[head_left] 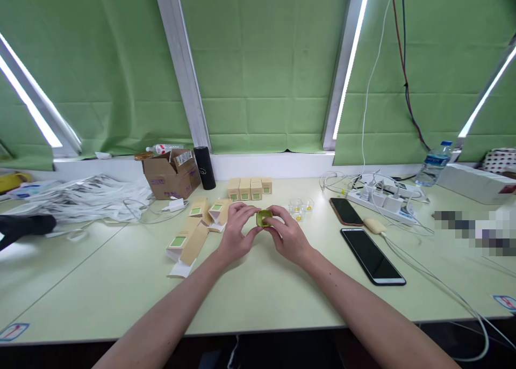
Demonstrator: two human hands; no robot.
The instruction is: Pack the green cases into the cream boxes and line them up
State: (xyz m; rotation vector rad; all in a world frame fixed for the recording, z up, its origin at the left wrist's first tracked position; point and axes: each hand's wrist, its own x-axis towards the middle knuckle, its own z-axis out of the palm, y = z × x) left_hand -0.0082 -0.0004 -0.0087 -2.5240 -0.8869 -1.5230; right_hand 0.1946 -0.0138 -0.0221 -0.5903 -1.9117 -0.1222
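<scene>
A small green square container (264,214) sits over the table (258,310), between both hands. The left hand (238,233) pinches its left edge, the right hand (291,237) its right, probably to steady it from two sides. Clear cups (298,217) and open-flapped cartons (197,244) flank the hands, seemingly for easy reach; small boxes (244,190) stand grouped beyond.

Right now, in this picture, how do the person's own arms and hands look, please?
The left hand and right hand are bare, without gloves; I see no ring or watch. The left forearm and right forearm show no sleeves within the picture. A tiny spot marks the right forearm.
</scene>
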